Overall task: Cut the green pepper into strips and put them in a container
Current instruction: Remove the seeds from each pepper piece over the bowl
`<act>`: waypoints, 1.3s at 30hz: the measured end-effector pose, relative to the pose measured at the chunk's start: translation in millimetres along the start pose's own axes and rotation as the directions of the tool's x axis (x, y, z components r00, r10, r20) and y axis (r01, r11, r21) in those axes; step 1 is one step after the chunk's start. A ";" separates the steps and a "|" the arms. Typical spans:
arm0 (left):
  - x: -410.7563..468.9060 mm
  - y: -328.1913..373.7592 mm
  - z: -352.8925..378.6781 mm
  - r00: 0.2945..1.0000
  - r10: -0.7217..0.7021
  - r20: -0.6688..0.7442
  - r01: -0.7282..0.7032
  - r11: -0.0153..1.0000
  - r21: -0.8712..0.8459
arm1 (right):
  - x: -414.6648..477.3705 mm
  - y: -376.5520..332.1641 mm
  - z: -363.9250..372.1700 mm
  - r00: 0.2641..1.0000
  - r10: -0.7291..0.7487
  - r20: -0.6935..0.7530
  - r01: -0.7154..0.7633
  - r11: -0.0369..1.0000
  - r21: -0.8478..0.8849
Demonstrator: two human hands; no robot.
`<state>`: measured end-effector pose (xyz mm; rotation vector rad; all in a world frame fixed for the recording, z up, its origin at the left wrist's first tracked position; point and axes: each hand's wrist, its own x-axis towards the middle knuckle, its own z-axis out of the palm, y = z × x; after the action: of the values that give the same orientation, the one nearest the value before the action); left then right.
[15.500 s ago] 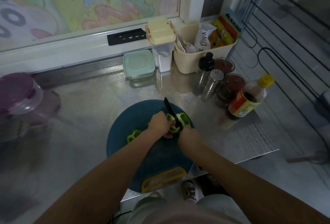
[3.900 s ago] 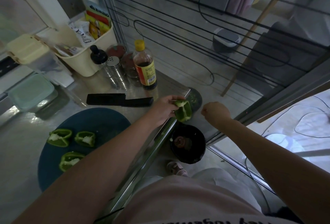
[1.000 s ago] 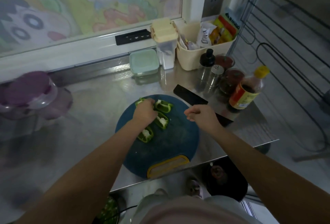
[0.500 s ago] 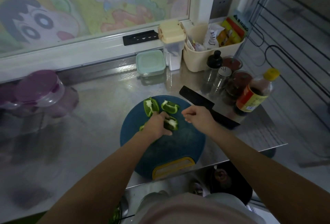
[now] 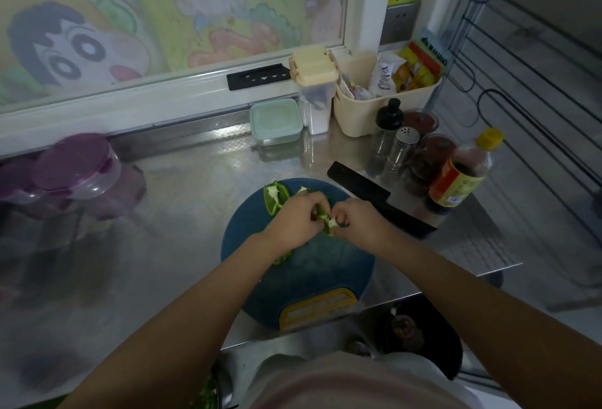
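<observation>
A round blue cutting board (image 5: 303, 275) with a yellow handle lies on the steel counter. My left hand (image 5: 294, 219) grips a green pepper piece (image 5: 325, 221) over the board's far part. My right hand (image 5: 356, 218) pinches the white pith at that piece's end. Another pepper piece (image 5: 275, 197) lies on the board's far left edge, and a third (image 5: 283, 257) shows partly under my left wrist. The black knife (image 5: 374, 195) lies on the counter just right of the board. A mint-lidded container (image 5: 275, 120) stands at the back.
Spice jars (image 5: 404, 148) and a sauce bottle (image 5: 459, 174) crowd the counter's right side, a cream basket (image 5: 368, 115) behind them. Purple-lidded containers (image 5: 70, 167) stand at the left. A black bin (image 5: 420, 333) sits below the counter's front edge.
My left hand lifted a pepper piece off the board. My right hand came in to its end and now pinches the pith. The view shifted slightly.
</observation>
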<state>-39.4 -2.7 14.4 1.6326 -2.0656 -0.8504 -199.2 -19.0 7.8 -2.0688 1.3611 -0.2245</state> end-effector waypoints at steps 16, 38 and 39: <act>9.1 24.0 4.8 0.918 -0.047 0.394 0.266 0.811 -0.522 | -42.3 5.4 -47.1 0.993 0.114 0.011 -0.114 0.990 0.085; 45.7 106.6 61.1 0.847 0.134 0.515 0.158 0.861 -0.484 | -119.6 45.0 -76.1 0.899 0.329 -0.289 -0.350 0.936 -0.025; 45.7 110.7 63.5 0.845 0.130 0.519 0.173 0.851 -0.495 | -123.1 48.5 -76.6 0.898 0.325 -0.297 -0.348 0.937 -0.028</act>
<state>-172.4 -16.2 36.3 1.1908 -1.8634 -1.8717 -327.2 43.9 63.1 -1.8735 1.9098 -0.3356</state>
